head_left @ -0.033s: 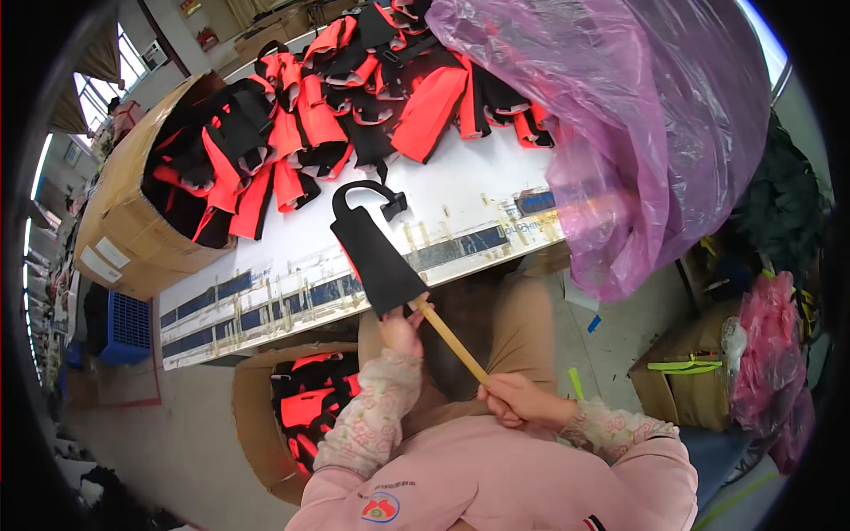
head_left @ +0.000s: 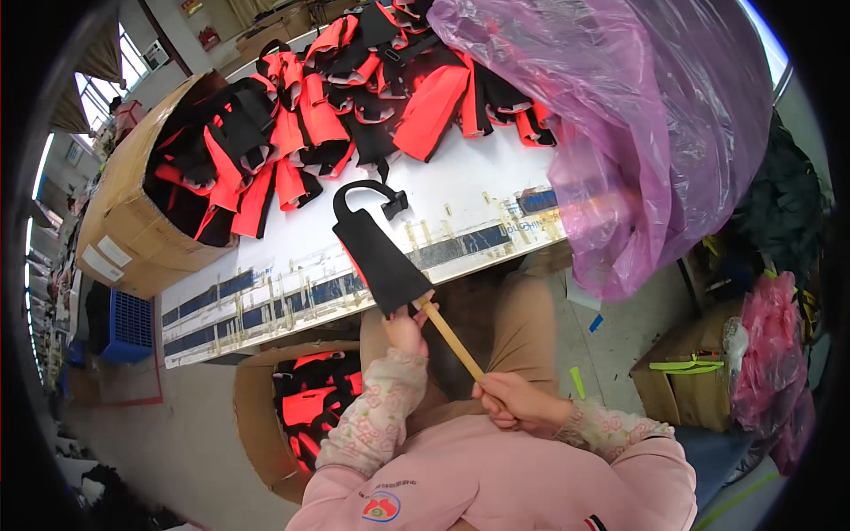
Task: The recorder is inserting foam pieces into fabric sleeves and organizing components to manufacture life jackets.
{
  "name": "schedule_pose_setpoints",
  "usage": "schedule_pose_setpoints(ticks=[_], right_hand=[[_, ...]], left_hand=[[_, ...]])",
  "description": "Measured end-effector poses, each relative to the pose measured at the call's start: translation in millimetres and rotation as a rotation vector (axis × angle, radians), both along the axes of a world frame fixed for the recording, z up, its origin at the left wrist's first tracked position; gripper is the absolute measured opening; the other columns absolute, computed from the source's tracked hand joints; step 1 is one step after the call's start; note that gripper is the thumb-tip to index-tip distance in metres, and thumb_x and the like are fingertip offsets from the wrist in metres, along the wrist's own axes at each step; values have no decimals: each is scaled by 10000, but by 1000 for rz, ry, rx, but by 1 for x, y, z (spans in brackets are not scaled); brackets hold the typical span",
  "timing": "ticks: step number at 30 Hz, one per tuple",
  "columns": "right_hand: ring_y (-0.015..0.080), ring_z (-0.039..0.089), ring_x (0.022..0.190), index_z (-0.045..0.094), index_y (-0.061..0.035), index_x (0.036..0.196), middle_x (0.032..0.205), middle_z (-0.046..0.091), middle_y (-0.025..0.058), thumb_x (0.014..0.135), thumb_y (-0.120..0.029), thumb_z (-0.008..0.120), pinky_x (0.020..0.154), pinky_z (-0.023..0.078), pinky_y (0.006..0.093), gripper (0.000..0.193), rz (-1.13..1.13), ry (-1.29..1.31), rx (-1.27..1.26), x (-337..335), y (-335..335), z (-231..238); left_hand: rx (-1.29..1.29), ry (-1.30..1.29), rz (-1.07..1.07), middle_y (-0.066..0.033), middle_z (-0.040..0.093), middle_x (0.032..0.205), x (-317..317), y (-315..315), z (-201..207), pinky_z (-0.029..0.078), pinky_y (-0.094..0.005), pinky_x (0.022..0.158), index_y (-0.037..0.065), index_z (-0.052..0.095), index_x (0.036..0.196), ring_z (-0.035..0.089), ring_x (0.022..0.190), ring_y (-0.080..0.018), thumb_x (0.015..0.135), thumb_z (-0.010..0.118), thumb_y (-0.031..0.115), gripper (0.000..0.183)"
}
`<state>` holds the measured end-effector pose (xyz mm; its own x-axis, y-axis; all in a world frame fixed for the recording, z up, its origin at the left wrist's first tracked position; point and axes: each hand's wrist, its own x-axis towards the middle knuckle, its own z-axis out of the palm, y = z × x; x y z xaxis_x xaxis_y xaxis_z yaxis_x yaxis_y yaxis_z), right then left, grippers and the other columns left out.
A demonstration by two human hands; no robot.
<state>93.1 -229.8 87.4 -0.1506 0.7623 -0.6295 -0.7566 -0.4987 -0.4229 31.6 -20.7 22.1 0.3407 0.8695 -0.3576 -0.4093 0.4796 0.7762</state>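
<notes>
A black fabric pouch (head_left: 381,261) with a reddish-orange edge lies slantwise over the table's near edge, a strap and buckle (head_left: 394,205) curling from its far end. Out of its near end comes a wooden stick (head_left: 453,341); how far the stick reaches inside is hidden. My left hand (head_left: 406,332) pinches the pouch's near hem beside the stick. Lower down and to the right, my right hand (head_left: 518,400) is wrapped round the stick's near end.
Black and orange pouches (head_left: 429,115) are heaped on the white table (head_left: 460,190), spilling from a tipped carton (head_left: 119,226). A purple plastic bag (head_left: 655,150) covers its right side. Below left, another carton (head_left: 252,416) holds more; a blue crate (head_left: 128,327) stands beyond. Right sits a box (head_left: 677,394).
Hardly anything differs. The pouch and both hands keep the same hold, with only a very slight shift of the hands and the whole view.
</notes>
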Motion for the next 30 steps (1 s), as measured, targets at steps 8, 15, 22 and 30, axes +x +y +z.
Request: schedule_pose_setpoints(ticks=[8,15,22,30], right_hand=[[59,261,390,446,-73,877,571,366,-20,970,-284,369,343,201,218,243,-203,-67,-11,-28,69,-7],[62,265,376,444,-80,841,539,344,-28,968,-274,363,332,219,224,246,-311,-146,47,-21,114,-24],[83,355,389,474,-66,827,547,413,0,957,-237,383,348,285,247,233,-5,-523,115,-9,59,-12],[351,584,692,604,-45,895,774,596,160,839,-210,576,606,469,415,177,-12,-1717,300,65,-34,-19]], left_hand=[[40,68,-15,-139,620,919,-6,-11,-33,563,-328,613,-11,501,1073,643,712,-243,945,407,131,213],[246,179,-173,-103,623,783,-13,-9,-46,519,-303,603,5,565,975,625,675,-204,936,446,212,242],[-111,-44,-89,-115,612,873,-23,3,-25,552,-421,658,81,541,1040,630,718,-277,907,465,118,157],[-202,-303,-266,-100,576,911,-35,53,-1,445,-499,906,63,501,833,594,809,-238,944,412,181,184]])
